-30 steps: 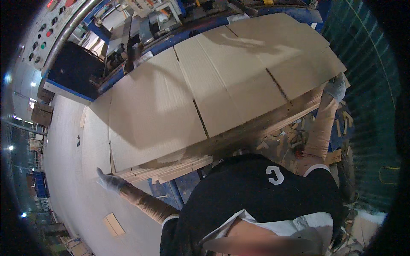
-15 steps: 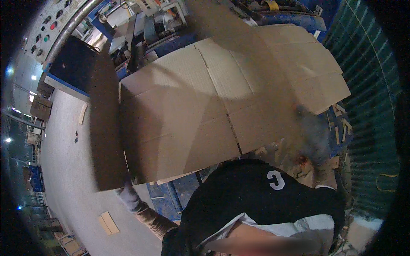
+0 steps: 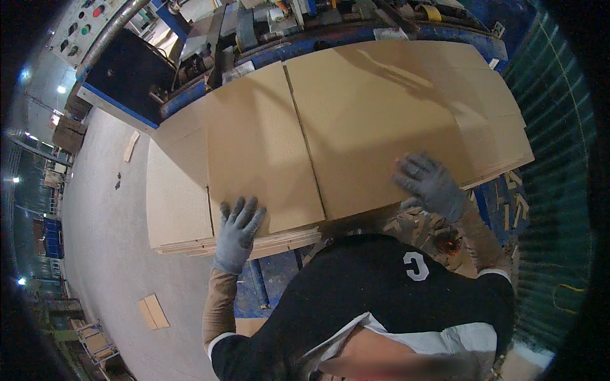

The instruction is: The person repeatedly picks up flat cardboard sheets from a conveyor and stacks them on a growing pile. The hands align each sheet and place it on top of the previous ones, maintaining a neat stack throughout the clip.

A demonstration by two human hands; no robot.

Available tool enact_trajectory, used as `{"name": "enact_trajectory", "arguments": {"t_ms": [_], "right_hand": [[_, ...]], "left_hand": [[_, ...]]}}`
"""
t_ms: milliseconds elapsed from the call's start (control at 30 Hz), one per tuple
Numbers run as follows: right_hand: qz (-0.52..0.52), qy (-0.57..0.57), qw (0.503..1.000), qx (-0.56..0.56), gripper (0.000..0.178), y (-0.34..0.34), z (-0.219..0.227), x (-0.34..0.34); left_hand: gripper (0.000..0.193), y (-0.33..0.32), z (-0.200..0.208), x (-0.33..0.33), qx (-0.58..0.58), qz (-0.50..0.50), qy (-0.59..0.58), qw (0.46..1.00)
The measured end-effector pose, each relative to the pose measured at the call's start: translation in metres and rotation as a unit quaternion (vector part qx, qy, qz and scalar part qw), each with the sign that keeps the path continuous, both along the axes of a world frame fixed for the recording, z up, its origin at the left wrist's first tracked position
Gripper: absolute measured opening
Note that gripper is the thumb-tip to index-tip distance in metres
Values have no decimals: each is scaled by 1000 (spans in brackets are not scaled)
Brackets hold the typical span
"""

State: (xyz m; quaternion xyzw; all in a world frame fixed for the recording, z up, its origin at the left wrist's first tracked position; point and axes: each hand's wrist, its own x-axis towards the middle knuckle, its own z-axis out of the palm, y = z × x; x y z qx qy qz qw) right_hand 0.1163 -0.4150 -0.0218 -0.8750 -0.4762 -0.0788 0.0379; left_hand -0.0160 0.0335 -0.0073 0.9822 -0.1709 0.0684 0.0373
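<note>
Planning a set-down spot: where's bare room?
Free: cardboard stack top between left hand and right hand; floor left of the stack, around scattered pieces. Crowded: offcuts beside right forearm; machinery along the stack's far edge.

White character (image 3: 424, 267) on black shirt (image 3: 356, 286); any control panel (image 3: 81, 38) lettering seems unreadable.

Right hand (image 3: 435, 185) hiding its own palm, machine (image 3: 246, 30) cut off up top, dark floor speck (image 3: 118, 181) too small to tell!
</note>
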Motion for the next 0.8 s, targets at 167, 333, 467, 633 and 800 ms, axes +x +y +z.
{"name": "enact_trajectory", "arguments": {"t_ms": [167, 333, 467, 633, 800], "right_hand": [[-106, 16, 994, 18, 79, -30, 10, 28], [-134, 9, 990, 38, 85, -54, 6, 49], [-132, 18, 990, 54, 85, -74, 0, 71], [-130, -49, 988, 65, 83, -99, 4, 80], [-181, 11, 983, 18, 81, -79, 10, 100]], "left_hand": [[58, 3, -5, 17, -9, -45, -38, 998], [62, -3, -9, 26, -57, -63, -57, 995], [60, -29, 6, 24, -89, -34, -60, 994], [54, -47, 20, 40, -104, -42, -79, 990], [61, 16, -8, 89, -87, -103, -111, 985]]}}
